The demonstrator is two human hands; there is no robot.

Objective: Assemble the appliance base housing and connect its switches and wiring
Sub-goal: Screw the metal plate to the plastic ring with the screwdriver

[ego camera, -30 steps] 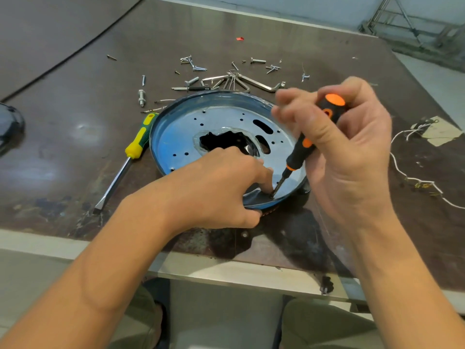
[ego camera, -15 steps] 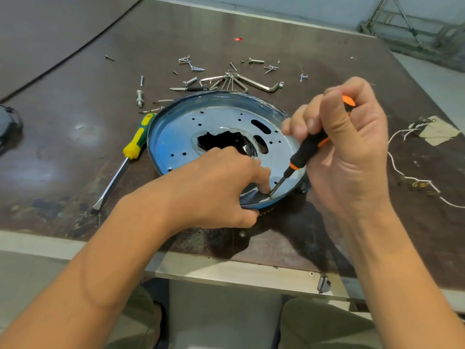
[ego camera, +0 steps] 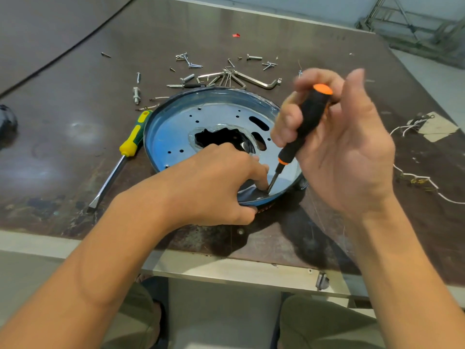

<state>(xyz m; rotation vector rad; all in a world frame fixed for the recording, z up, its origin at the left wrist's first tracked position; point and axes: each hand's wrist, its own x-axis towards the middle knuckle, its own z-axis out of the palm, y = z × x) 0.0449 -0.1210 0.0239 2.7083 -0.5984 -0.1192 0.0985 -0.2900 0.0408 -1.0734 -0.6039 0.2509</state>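
The right hand [ego camera: 342, 147] was closed loosely around the black-and-orange screwdriver [ego camera: 305, 122], fingers curled on the far side of the handle and blurred, thumb raised, palm partly open toward the camera. The tool's tip [ego camera: 270, 188] pressed down at the near edge of the round blue metal base housing [ego camera: 176, 132], presumably on a screw, though none could be made out. The left hand [ego camera: 216, 182] gripped that near rim, its thumb hooked under the edge and a fingertip [ego camera: 263, 181] touching the plate just beside the tip. The housing lay flat on the dark brown worktable [ego camera: 63, 137], near its front edge, with a jagged dark opening at its centre. It looked like thin pressed sheet: light, stiff, likely slippery on the table, possibly sharp around the cut-out, so the rolled rim seemed the safest hold. A yellow-and-green flat screwdriver [ego camera: 130, 139] lay touching its left side. Loose silver screws [ego camera: 188, 62] and a bundle of hex keys [ego camera: 241, 78] lay beyond it, and white wires [ego camera: 415, 176] trailed on the right.
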